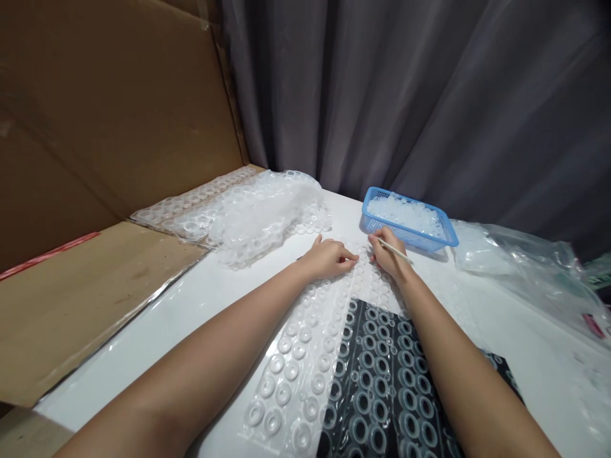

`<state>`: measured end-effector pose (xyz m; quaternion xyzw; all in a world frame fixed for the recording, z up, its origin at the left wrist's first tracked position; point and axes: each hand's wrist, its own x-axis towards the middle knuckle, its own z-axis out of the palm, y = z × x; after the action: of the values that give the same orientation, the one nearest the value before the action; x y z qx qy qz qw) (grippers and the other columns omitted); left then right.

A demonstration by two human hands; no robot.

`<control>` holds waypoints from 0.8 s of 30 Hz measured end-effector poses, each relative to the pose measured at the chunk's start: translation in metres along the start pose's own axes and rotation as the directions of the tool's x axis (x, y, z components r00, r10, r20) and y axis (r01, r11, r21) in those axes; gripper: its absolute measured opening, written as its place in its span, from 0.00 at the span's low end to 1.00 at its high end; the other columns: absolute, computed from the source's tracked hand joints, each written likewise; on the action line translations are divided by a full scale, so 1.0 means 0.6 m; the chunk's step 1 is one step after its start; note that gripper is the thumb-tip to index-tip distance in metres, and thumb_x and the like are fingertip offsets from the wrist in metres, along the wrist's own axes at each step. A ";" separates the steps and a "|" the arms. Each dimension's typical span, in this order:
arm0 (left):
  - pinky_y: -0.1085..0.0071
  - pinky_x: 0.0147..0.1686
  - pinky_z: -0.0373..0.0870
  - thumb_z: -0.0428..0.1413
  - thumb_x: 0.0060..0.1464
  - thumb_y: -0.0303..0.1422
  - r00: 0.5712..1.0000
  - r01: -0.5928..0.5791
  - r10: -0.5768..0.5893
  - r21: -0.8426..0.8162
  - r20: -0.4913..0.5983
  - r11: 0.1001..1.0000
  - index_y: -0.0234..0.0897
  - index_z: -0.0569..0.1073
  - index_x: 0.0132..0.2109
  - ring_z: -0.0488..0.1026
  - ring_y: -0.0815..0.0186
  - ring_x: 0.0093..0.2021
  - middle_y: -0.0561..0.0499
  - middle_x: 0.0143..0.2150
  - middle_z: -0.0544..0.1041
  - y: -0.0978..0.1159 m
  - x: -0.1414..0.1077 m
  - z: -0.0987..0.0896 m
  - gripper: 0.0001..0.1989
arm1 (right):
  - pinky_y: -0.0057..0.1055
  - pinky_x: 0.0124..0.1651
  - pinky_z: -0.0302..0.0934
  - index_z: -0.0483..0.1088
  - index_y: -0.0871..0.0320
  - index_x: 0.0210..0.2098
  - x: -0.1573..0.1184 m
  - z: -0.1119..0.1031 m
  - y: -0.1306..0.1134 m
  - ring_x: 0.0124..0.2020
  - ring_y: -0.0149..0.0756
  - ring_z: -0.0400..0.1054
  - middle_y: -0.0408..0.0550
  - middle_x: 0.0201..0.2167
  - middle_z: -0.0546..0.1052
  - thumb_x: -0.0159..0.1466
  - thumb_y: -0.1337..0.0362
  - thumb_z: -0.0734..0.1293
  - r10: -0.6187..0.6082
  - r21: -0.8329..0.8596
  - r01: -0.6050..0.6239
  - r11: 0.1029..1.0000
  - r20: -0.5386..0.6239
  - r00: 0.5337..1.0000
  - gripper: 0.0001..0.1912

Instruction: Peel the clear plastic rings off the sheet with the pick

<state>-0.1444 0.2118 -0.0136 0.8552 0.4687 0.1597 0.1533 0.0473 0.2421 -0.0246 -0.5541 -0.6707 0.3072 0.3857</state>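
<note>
My left hand (329,259) rests on a clear plastic sheet (296,352) of ring-shaped pieces, its fingers drawn together near the sheet's far end. Whatever may be between those fingertips is too small to make out. In my right hand (387,253) is a thin pale stick (394,250), gripped like a pen and slanting back over the wrist. That hand's fingertips are close to the sheet, just in front of a blue basket (411,235). Small translucent pieces (405,213) fill the basket. Under my forearms, a black sheet (354,375) shows beneath more clear rings.
Crumpled clear sheets of rings (258,219) are piled at the back left, partly on cardboard (109,292). A tall cardboard wall (109,95) stands on the left. Grey curtain (405,89) hangs behind the white table (181,318). Clear plastic bags (525,254) lie at the right.
</note>
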 end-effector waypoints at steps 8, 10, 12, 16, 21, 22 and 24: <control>0.53 0.58 0.49 0.55 0.53 0.38 0.991 0.096 -0.107 -0.142 -0.078 0.985 0.39 0.74 0.48 0.74 0.66 0.33 0.54 0.31 0.78 -0.001 0.000 0.000 0.15 | 0.25 0.20 0.56 0.64 0.56 0.27 -0.007 -0.007 0.004 0.21 0.28 0.66 0.51 0.42 0.77 0.58 0.51 0.65 -0.081 0.132 0.044 0.990 0.289 0.954 0.15; 0.53 0.58 0.49 0.55 0.53 0.38 0.992 0.098 -0.106 -0.122 -0.062 0.988 0.39 0.74 0.47 0.74 0.65 0.34 0.54 0.32 0.79 0.000 0.002 0.000 0.15 | 0.25 0.21 0.58 0.65 0.56 0.27 -0.007 -0.006 0.003 0.25 0.31 0.69 0.51 0.43 0.77 0.58 0.52 0.65 -0.085 0.139 0.044 0.989 0.301 0.950 0.14; 0.51 0.58 0.47 0.54 0.53 0.38 0.993 0.100 -0.106 -0.106 -0.045 0.989 0.39 0.75 0.47 0.74 0.65 0.34 0.53 0.32 0.79 0.001 0.003 0.000 0.15 | 0.25 0.23 0.59 0.66 0.56 0.27 -0.006 -0.005 0.004 0.30 0.34 0.71 0.51 0.43 0.77 0.58 0.54 0.65 -0.087 0.141 0.045 0.989 0.304 0.949 0.12; 0.49 0.58 0.46 0.54 0.53 0.39 0.994 0.100 -0.103 -0.093 -0.029 0.991 0.41 0.76 0.45 0.72 0.66 0.31 0.54 0.30 0.79 0.002 0.004 -0.001 0.14 | 0.31 0.34 0.64 0.67 0.56 0.28 -0.007 -0.006 0.003 0.43 0.41 0.72 0.52 0.46 0.76 0.59 0.57 0.65 -0.127 0.103 0.099 0.990 0.316 0.940 0.09; 0.50 0.56 0.48 0.53 0.53 0.38 0.996 0.088 -0.089 -0.062 -0.024 0.994 0.39 0.77 0.35 0.71 0.67 0.28 0.55 0.26 0.77 0.003 0.006 -0.001 0.10 | 0.39 0.46 0.62 0.68 0.55 0.30 -0.011 -0.007 -0.002 0.43 0.43 0.72 0.50 0.45 0.77 0.61 0.58 0.62 -0.263 -0.056 0.289 0.956 0.281 0.923 0.08; 0.50 0.56 0.49 0.53 0.53 0.37 0.996 0.088 -0.090 -0.058 -0.025 0.994 0.38 0.77 0.33 0.71 0.67 0.28 0.54 0.26 0.77 0.004 0.006 -0.001 0.10 | 0.38 0.43 0.63 0.67 0.55 0.31 -0.011 -0.006 -0.003 0.38 0.42 0.73 0.50 0.42 0.78 0.62 0.58 0.61 -0.260 -0.087 0.290 0.953 0.252 0.932 0.08; 0.51 0.55 0.50 0.53 0.52 0.36 0.995 0.089 -0.091 -0.053 -0.031 0.995 0.36 0.77 0.32 0.71 0.66 0.29 0.54 0.26 0.77 0.004 0.006 -0.001 0.10 | 0.37 0.38 0.63 0.66 0.54 0.32 -0.010 -0.005 -0.003 0.29 0.39 0.72 0.50 0.40 0.78 0.63 0.58 0.59 -0.219 -0.135 0.241 0.961 0.159 0.963 0.08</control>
<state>-0.1408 0.2138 -0.0112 0.8263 0.5049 0.1789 0.1743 0.0496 0.2361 -0.0228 -0.4768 -0.7781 0.2467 0.3263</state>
